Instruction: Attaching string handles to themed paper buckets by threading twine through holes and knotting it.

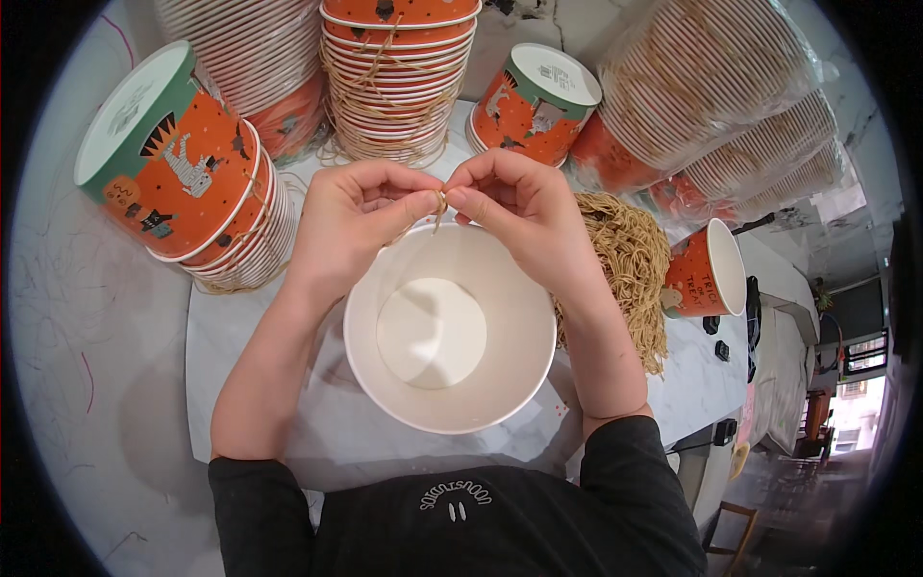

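Note:
My left hand (361, 213) and my right hand (519, 210) meet fingertip to fingertip above the far rim of a large paper bucket (519, 332). Between their pinched thumbs and forefingers is a short bit of tan twine (439, 212); its end hangs down and the rest is hidden by the fingers. The bucket stands upright on the table between my forearms, its white inside facing me and nothing in it. Beside my right forearm lies a heap of tan twine cords (625, 269).
Upside-down orange buckets with twine handles stand in a stack on the left (183, 183) and another at the back (394, 87). Plastic-wrapped bucket stacks (711, 87) fill the back right. A single bucket (534, 111) and an orange cup (694, 274) stand nearby on the marbled table (250, 375).

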Tool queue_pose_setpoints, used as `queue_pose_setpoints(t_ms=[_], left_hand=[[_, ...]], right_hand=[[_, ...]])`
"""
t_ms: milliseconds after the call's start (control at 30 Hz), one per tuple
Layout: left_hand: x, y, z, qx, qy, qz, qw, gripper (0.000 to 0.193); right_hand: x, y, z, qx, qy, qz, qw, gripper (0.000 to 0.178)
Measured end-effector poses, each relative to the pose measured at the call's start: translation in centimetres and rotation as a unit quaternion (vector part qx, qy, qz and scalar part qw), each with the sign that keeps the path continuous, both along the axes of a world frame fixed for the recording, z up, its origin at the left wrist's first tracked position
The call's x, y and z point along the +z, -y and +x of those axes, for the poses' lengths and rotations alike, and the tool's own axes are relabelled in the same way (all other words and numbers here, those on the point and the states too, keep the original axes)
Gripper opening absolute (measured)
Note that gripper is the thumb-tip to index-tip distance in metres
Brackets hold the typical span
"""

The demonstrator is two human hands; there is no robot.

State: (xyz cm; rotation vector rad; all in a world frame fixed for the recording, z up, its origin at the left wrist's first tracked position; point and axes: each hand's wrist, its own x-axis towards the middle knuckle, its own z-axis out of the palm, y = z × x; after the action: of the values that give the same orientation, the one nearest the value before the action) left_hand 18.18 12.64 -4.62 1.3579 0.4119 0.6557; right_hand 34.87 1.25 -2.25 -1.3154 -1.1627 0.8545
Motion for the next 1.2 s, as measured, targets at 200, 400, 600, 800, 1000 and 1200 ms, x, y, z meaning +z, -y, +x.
queue_pose_setpoints(t_ms=[200, 400, 600, 800, 1000, 1200], left_hand=[[-0.5, -0.3, 0.1, -0.006, 0.019, -0.012, 1.000, 0.015], [0.1, 0.0, -0.1, -0.013, -0.005, -0.026, 1.000, 0.016], [0.1, 0.4, -0.1, 0.023, -0.003, 0.010, 1.000, 0.014], [0.2, 0.5, -0.1, 0.044, -0.039, 0.029, 0.998, 0.011], [1.2, -0.3, -1.0, -0.017, -0.085, 0.084, 0.993, 0.011], [2.3, 0.3, -1.7, -0.011, -0.162, 0.174, 0.971, 0.003]], right_hand=[[-0.2, -0.2, -0.1, -0.004, 0.025, 0.002, 1.000, 0.009], [-0.3, 0.0, 0.1, -0.018, 0.097, 0.002, 0.995, 0.012], [-0.5, 0.1, -0.6, -0.046, 0.121, 0.016, 0.991, 0.017], [-0.2, 0.4, -0.7, -0.043, 0.175, 0.010, 0.984, 0.019], [-0.6, 0.1, -0.3, 0.014, 0.117, 0.010, 0.993, 0.017], [0.7, 0.5, -0.6, 0.053, -0.071, -0.122, 0.989, 0.014]])
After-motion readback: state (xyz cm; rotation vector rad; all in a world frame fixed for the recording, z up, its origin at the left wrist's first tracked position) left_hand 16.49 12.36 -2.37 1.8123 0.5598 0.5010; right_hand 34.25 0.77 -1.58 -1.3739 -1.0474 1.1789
